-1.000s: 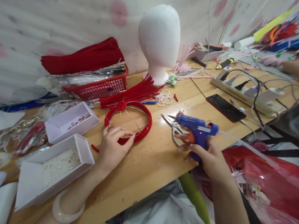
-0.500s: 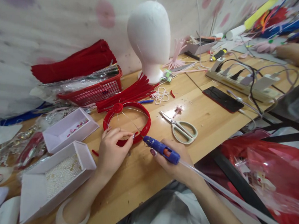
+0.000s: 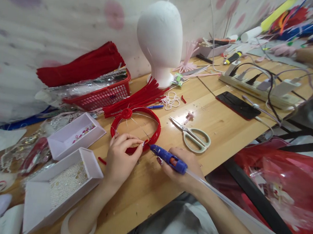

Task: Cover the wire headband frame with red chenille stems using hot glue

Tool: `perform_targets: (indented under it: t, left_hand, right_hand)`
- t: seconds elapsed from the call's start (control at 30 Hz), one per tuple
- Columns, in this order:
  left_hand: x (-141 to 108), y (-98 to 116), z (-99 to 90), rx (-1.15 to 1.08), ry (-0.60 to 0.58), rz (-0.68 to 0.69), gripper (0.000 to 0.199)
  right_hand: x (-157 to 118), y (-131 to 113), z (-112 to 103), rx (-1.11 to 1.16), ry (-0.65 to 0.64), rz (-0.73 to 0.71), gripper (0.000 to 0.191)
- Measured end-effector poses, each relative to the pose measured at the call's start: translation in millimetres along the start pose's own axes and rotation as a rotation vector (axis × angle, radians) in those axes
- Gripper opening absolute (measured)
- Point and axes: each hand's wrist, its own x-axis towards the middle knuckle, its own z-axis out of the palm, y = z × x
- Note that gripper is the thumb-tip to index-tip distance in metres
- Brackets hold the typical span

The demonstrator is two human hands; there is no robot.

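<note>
A red fuzzy hoop point(image 3: 159, 126) with a rolled red rosette point(image 3: 126, 113) and thin wires lies on the table. At its near edge my left hand point(image 3: 124, 154) is closed, thumb and forefinger pinching a short piece of red pipe cleaner point(image 3: 146, 141). My right hand point(image 3: 184, 166) is wrapped around a blue glue gun point(image 3: 168, 158), its nozzle close to that piece and the left fingertips. A long clear glue stick point(image 3: 208, 183) trails from the gun's back. Whether the nozzle touches the red piece, I cannot tell.
Scissors point(image 3: 195, 137) lie right of the hoop, near a phone point(image 3: 238, 105) and a corded power strip point(image 3: 256, 88). Bead boxes point(image 3: 84, 193) stand at left. Behind are a red basket point(image 3: 99, 97), red pipe cleaners point(image 3: 139, 97) and a white foam head point(image 3: 161, 39). Another person's arm point(image 3: 312, 57) shows far right.
The whole view has shifted slightly, so things sit a little further right. The glue gun's nozzle is slightly nearer my left fingertips. Both hands keep their hold.
</note>
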Motion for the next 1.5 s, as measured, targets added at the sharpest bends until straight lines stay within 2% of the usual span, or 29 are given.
perform_targets:
  t: [0.2,0.53,0.93,1.33,1.5]
  left_hand:
    - [0,1,-0.3,0.002,0.002,-0.001,0.015]
    - [0,1,-0.8,0.001,0.003,0.0,0.014]
    - [-1,1,1.1,-0.009,0.014,-0.004,0.013]
    - [-1,1,1.5,-0.011,0.017,0.0,0.013]
    - [0,1,0.5,-0.015,0.012,-0.004,0.013]
  right_hand:
    - [2,-5,2,-0.001,0.014,-0.026,0.037]
    - [2,-7,-1,-0.047,0.022,0.011,0.038]
    - [-1,1,-3,-0.085,0.036,0.05,0.038]
    - [0,-1,-3,0.002,0.045,0.047,0.035]
    - [3,-8,-3,0.053,0.044,0.087,0.037]
